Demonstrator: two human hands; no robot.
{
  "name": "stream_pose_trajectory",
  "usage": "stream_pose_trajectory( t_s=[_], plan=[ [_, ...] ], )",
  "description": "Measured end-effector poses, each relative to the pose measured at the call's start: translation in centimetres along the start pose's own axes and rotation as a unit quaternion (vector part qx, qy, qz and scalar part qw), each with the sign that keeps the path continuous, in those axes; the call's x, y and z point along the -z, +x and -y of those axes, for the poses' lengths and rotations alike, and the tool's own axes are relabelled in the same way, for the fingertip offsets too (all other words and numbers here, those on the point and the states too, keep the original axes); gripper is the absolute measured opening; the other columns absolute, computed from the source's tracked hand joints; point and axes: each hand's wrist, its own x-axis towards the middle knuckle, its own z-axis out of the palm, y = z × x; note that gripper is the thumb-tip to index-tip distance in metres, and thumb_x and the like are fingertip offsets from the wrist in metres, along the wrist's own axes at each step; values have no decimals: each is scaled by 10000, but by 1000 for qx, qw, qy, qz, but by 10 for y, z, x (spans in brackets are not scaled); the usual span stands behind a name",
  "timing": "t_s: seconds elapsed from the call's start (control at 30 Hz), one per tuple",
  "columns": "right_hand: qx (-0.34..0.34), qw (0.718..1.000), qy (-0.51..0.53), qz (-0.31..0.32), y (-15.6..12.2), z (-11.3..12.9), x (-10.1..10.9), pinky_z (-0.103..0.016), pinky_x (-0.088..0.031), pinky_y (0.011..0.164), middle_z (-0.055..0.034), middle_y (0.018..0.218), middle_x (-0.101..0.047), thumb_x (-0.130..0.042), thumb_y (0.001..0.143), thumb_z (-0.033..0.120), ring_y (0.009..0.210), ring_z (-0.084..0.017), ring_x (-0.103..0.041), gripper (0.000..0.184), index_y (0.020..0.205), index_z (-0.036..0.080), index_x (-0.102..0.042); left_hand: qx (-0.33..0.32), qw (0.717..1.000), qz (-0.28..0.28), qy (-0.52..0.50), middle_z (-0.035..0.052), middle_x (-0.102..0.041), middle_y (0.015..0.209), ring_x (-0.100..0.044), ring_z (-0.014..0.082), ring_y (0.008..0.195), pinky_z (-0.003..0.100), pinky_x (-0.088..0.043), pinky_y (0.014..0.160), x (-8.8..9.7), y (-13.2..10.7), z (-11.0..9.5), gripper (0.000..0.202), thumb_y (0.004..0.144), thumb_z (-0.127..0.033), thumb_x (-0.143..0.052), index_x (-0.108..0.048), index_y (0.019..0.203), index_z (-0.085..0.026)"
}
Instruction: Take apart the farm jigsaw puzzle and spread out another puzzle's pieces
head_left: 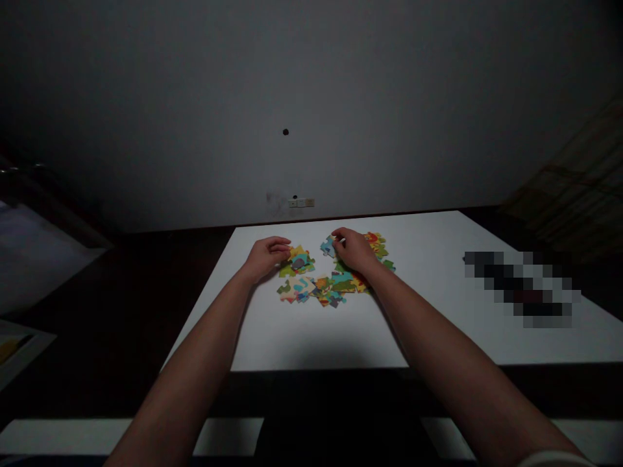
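Colourful jigsaw puzzle pieces lie on a white table. My left hand [267,257] has its fingers curled together at the left edge of a small joined group of yellow, green and blue puzzle pieces [300,261], gripping that edge. A light-blue puzzle piece [327,246] is pinched between the thumb and fingers of my right hand [354,250], just right of the group. Under and beside the right hand are more pieces [376,241], partly hidden by it. Nearer to me lies a row of loose, overlapping puzzle pieces [296,288].
The white table [302,337] reaches toward a grey wall with a socket panel [301,203]. A pixelated dark object [520,285] lies at the table's right. A pale box-like object [22,350] shows at the far left.
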Motion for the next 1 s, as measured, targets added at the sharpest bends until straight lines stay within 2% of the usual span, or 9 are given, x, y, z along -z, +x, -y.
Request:
stream_pose_trajectory(
  t_s=[0.13, 0.23, 0.4, 0.5, 0.6, 0.7, 0.83, 0.93, 1.0],
  plan=[
    [22, 998, -59, -14, -3, 9, 4, -488, -450, 1098, -186, 1341, -670, -604, 967, 254, 1235, -341, -606, 362, 1296, 165, -724, -2, 1000, -7, -1, 116, -775, 972, -736, 263, 889, 502, -602, 911, -3, 0, 0, 654, 524, -469, -1010, -771, 1045, -154],
    [71, 997, -32, -10, -8, 25, 5, -516, -408, 1145, -159, 1362, -687, -586, 1029, 338, 1308, -347, -567, 348, 1314, 192, -723, -6, 1000, -7, -8, 112, -777, 966, -741, 270, 896, 502, -612, 903, -10, -1, -1, 630, 538, -476, -1004, -765, 1029, -162],
    [139, 980, 87, 110, -17, 45, -2, -369, -505, 1003, -86, 1247, -758, -664, 989, 310, 1099, -238, -695, 513, 1492, 237, -592, -12, 999, 36, -19, 118, -784, 991, -750, 263, 911, 485, -601, 932, -23, -4, -2, 574, 615, -450, -975, -740, 1050, -159],
    [124, 982, 79, 119, -18, 42, -3, -327, -520, 911, -79, 1180, -775, -633, 978, 233, 989, -217, -712, 501, 1478, 230, -606, -48, 996, 48, 53, 139, -780, 1092, -741, 286, 1010, 501, -575, 1000, -20, -5, -2, 486, 755, -503, -867, -743, 1089, -173],
    [96, 988, 28, 120, -16, 34, 0, -332, -512, 927, -88, 1254, -767, -612, 985, 228, 1047, -237, -716, 442, 1425, 235, -647, -96, 965, 49, 238, 146, -738, 1281, -664, 329, 1229, 512, -479, 1145, -10, -4, -1, 445, 858, -510, -741, -761, 1172, -195],
    [58, 990, -52, 120, -14, 30, 3, -366, -506, 928, -106, 1269, -763, -586, 1002, 274, 1105, -284, -710, 410, 1404, 244, -662, -97, 925, 67, 361, 146, -697, 1365, -587, 359, 1327, 512, -415, 1204, 2, -4, -1, 493, 857, -442, -677, -747, 1267, -177],
    [28, 984, -135, 116, -12, 30, 5, -395, -501, 878, -160, 1209, -760, -534, 999, 275, 1082, -316, -695, 404, 1368, 213, -686, -71, 898, 122, 416, 151, -613, 1488, -513, 381, 1391, 508, -376, 1231, 18, -4, -4, 640, 761, -386, -699, -706, 1362, -167],
    [30, 978, -175, 113, -11, 31, 6, -418, -493, 868, -190, 1142, -760, -520, 984, 261, 1066, -335, -673, 365, 1264, 181, -740, -49, 881, 155, 445, 166, -519, 1592, -429, 416, 1477, 533, -321, 1260, 26, -6, -7, 753, 722, -463, -770, -683, 1417, -186],
    [35, 975, -187, 115, -12, 31, 7, -436, -487, 872, -204, 1129, -757, -520, 979, 257, 1065, -347, -657, 347, 1214, 165, -758, -48, 875, 160, 454, 163, -508, 1604, -413, 423, 1493, 552, -297, 1267, 28, -8, -8, 738, 733, -504, -783, -699, 1406, -213]
  ],
)
